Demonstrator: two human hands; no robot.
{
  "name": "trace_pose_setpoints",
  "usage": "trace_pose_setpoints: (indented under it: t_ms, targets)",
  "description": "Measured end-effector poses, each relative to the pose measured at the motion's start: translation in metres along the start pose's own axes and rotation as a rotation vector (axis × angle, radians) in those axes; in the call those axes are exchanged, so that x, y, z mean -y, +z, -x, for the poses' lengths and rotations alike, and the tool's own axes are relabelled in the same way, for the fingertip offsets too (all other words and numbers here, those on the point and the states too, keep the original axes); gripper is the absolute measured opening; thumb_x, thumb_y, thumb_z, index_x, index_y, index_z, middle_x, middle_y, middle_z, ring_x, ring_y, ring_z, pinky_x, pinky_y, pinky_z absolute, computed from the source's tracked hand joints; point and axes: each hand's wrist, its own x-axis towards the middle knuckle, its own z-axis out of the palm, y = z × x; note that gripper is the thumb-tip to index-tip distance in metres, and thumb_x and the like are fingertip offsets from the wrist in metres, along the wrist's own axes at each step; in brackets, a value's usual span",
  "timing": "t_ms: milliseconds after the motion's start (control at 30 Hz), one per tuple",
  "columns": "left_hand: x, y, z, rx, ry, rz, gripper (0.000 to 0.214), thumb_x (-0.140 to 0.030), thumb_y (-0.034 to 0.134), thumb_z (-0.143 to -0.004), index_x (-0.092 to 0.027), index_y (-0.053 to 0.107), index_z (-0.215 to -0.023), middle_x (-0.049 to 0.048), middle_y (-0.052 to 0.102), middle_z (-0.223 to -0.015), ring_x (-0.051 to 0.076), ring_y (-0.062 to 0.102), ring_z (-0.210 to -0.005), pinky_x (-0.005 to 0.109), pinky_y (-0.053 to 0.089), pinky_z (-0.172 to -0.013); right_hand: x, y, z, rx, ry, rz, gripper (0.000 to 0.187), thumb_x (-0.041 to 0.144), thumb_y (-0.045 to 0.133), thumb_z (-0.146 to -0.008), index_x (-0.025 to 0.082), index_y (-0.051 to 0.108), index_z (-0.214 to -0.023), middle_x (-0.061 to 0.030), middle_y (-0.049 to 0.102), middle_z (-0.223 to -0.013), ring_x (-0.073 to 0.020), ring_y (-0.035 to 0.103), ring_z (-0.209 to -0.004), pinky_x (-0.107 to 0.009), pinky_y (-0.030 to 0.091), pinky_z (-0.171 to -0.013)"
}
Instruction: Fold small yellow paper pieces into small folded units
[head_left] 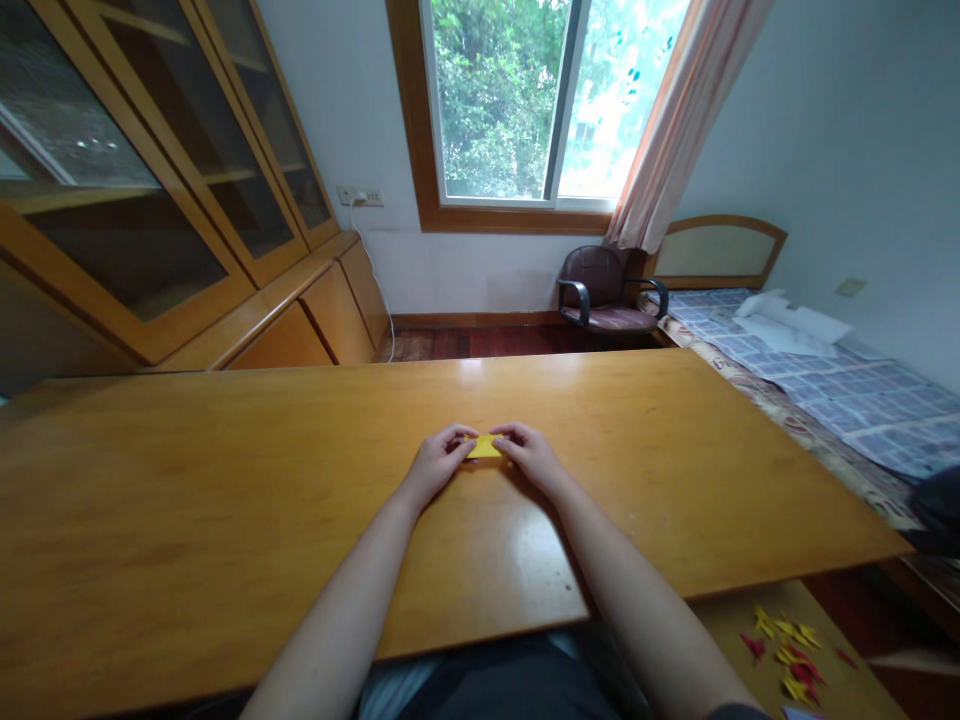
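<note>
yellow, folded-looking paper (486, 447) sits between the two hands, over the middle of the wooden table (225, 520); whether it touches the wood is hard to tell. the left hand (441, 460) pinches its left end between thumb and fingers, and the right hand (529, 457) does the same at the right end, so the fingers cover both ends and only the middle strip shows. both forearms reach in from the near edge and hide part of the tabletop, and the right one also crosses in front of a lower board (724, 635) beside the table. on that board lies a loose scatter of small red and yellow pieces (804, 672), well apart from the hands.

past the far edge, a dark chair (592, 270) with black armrests stands below the window (499, 100), its base hidden by the tabletop. a pink curtain (682, 120) hangs over the window's right side and down in front of the bed's headboard (712, 250). white sheets (787, 320) lie on the checked bedding (862, 390). at left, a glass-doored cabinet (262, 270) runs along the wall, near a white cord (367, 245) plugged into a socket.
</note>
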Motion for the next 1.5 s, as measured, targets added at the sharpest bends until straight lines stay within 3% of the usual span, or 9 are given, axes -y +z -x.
trace_pose_setpoints:
  t_ms: [233, 833, 967, 1067, 1133, 1333, 1500]
  targets:
    - [-0.0034, -0.0004, 0.0002, -0.005, 0.023, -0.079, 0.030, -0.044, 0.065, -0.081, -0.018, 0.066, -0.097, 0.0014, 0.069, -0.080, 0.018, 0.067, -0.074, 0.029, 0.056, -0.071, 0.0032, 0.0005, -0.0006, -0.005, -0.004, 0.022, 0.028, 0.040, 0.066, -0.079, 0.016, 0.071, -0.093, -0.0010, 0.065, -0.074, -0.0144, 0.054, -0.065, -0.025, 0.042, -0.062]
    - [-0.0043, -0.0005, -0.0003, -0.027, 0.102, -0.268, 0.021, -0.034, 0.058, -0.087, -0.019, 0.068, -0.098, 0.0011, 0.068, -0.081, 0.016, 0.064, -0.074, 0.025, 0.051, -0.068, 0.0040, 0.0028, -0.0002, -0.068, 0.003, 0.040, 0.026, 0.041, 0.065, -0.078, 0.015, 0.069, -0.083, 0.0010, 0.060, -0.065, -0.0130, 0.051, -0.056, -0.025, 0.040, -0.056]
    - [-0.0061, -0.0003, 0.0012, -0.033, 0.240, -0.384, 0.021, -0.028, 0.057, -0.088, -0.021, 0.066, -0.105, 0.0041, 0.067, -0.097, 0.017, 0.063, -0.087, 0.028, 0.053, -0.076, 0.0023, 0.0025, -0.0013, -0.081, 0.031, -0.008, 0.026, 0.040, 0.065, -0.077, 0.015, 0.069, -0.084, 0.0018, 0.059, -0.064, -0.0121, 0.050, -0.054, -0.024, 0.038, -0.054]
    - [-0.0078, 0.0020, 0.0031, -0.019, 0.402, -0.452, 0.022, -0.024, 0.060, -0.087, -0.023, 0.065, -0.109, 0.0087, 0.056, -0.123, 0.021, 0.057, -0.109, 0.034, 0.053, -0.088, 0.0023, 0.0022, -0.0019, -0.084, 0.046, -0.034, 0.026, 0.040, 0.066, -0.077, 0.015, 0.069, -0.085, 0.0016, 0.060, -0.064, -0.0119, 0.049, -0.054, -0.024, 0.037, -0.053]
    - [-0.0072, 0.0040, 0.0039, -0.017, 0.493, -0.509, 0.022, -0.022, 0.064, -0.085, -0.024, 0.066, -0.107, 0.0094, 0.051, -0.129, 0.022, 0.053, -0.116, 0.038, 0.050, -0.095, 0.0027, 0.0018, -0.0019, -0.078, 0.045, -0.045, 0.026, 0.040, 0.066, -0.077, 0.016, 0.069, -0.087, 0.0014, 0.061, -0.065, -0.0117, 0.049, -0.054, -0.024, 0.036, -0.053]
    - [-0.0033, 0.0031, 0.0027, -0.036, 0.644, -0.660, 0.015, -0.017, 0.062, -0.087, -0.025, 0.068, -0.098, 0.0061, 0.060, -0.111, 0.019, 0.055, -0.103, 0.037, 0.049, -0.090, 0.0022, 0.0008, -0.0005, -0.034, 0.065, -0.125, 0.029, 0.040, 0.069, -0.076, 0.017, 0.067, -0.093, 0.0031, 0.058, -0.063, -0.0102, 0.045, -0.051, -0.022, 0.033, -0.050]
    - [-0.0074, -0.0018, 0.0019, -0.067, 0.657, -0.643, 0.008, -0.019, 0.061, -0.088, -0.022, 0.067, -0.093, 0.0049, 0.065, -0.093, 0.019, 0.056, -0.092, 0.035, 0.047, -0.085, -0.0002, 0.0004, -0.0018, 0.001, 0.051, -0.119, 0.029, 0.042, 0.068, -0.079, 0.016, 0.067, -0.093, 0.0023, 0.059, -0.067, -0.0105, 0.047, -0.052, -0.023, 0.034, -0.050]
